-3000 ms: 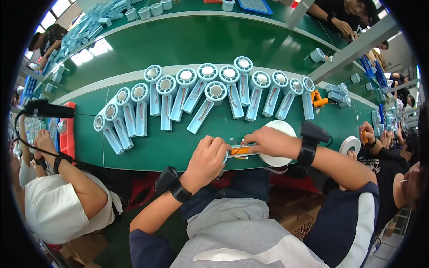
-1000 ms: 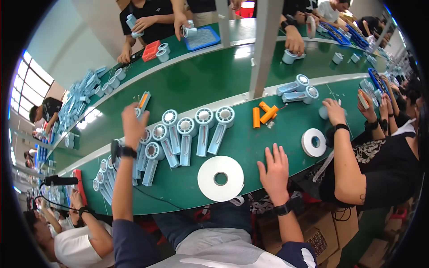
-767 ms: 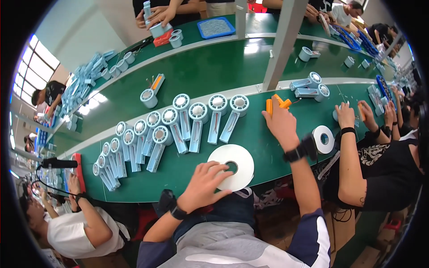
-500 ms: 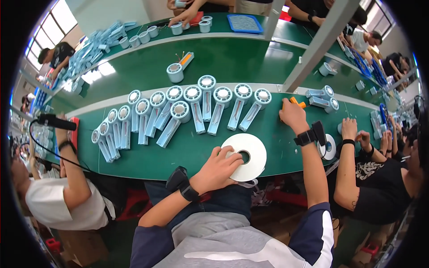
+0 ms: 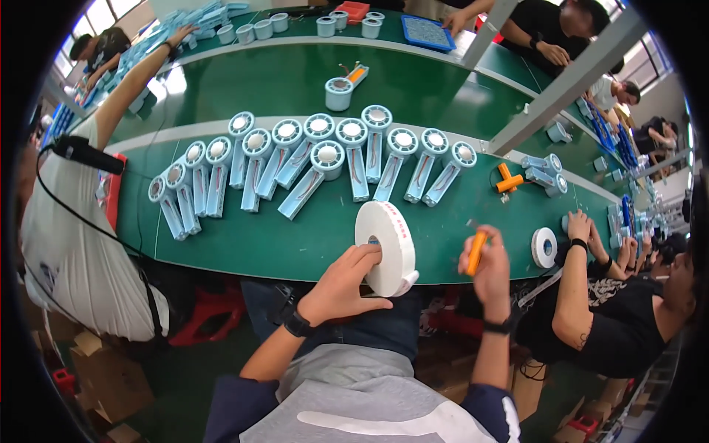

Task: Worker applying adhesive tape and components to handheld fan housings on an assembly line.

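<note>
My left hand grips a large roll of white tape, its fingers pushed into the core and the roll tipped up on edge at the table's near side. The tape's loose end sticks out at the bottom. My right hand, slightly blurred, pinches an orange cylindrical battery upright, right of the roll and apart from it. Beyond the roll lie several light blue handheld fan bodies, their handles opened and wires showing inside. More orange batteries rest on the green table, farther off to the right.
Two fan bodies lie past the loose batteries. A second tape roll stands beside a co-worker's hands at right. One fan with an orange battery in its handle sits across the metal rail. At left, a co-worker's arm reaches far.
My right hand has come back from the loose batteries with one in its fingers. My left hand has tilted the tape roll from flat onto its edge. The left co-worker's arm now stretches forward.
</note>
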